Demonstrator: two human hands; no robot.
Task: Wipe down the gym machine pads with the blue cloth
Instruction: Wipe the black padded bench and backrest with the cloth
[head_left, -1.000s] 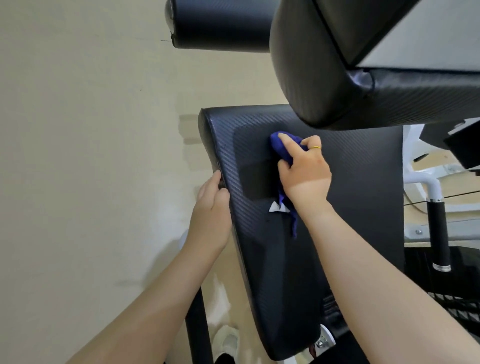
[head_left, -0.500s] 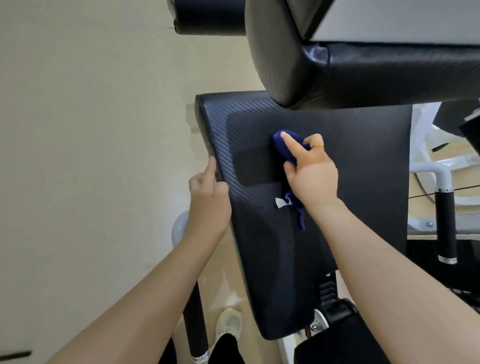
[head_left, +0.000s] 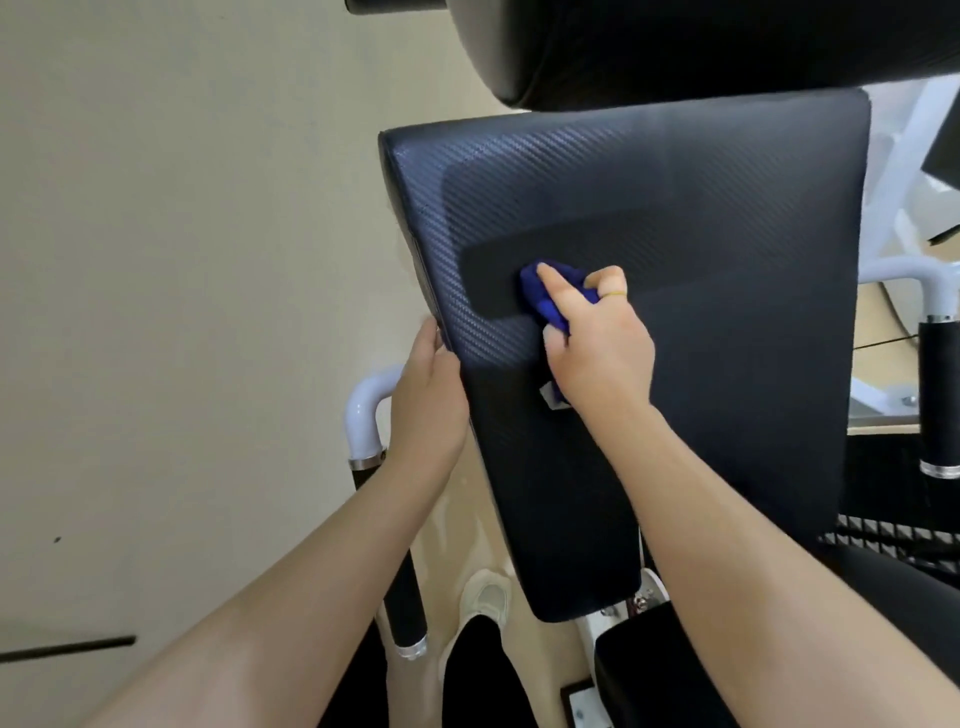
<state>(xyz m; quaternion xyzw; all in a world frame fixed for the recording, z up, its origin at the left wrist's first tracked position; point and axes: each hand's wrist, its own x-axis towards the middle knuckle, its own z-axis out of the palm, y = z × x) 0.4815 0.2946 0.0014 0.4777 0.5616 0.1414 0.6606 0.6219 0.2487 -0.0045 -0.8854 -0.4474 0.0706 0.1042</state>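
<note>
We press the blue cloth (head_left: 550, 299) against the upper middle of the back pad (head_left: 727, 291), our right hand (head_left: 597, 343) clamped on it, forefinger on top. It looks soft, light and easily bunched. Our left hand (head_left: 428, 400) rests on the pad's left edge, fingers hidden behind. No containers show.
</note>
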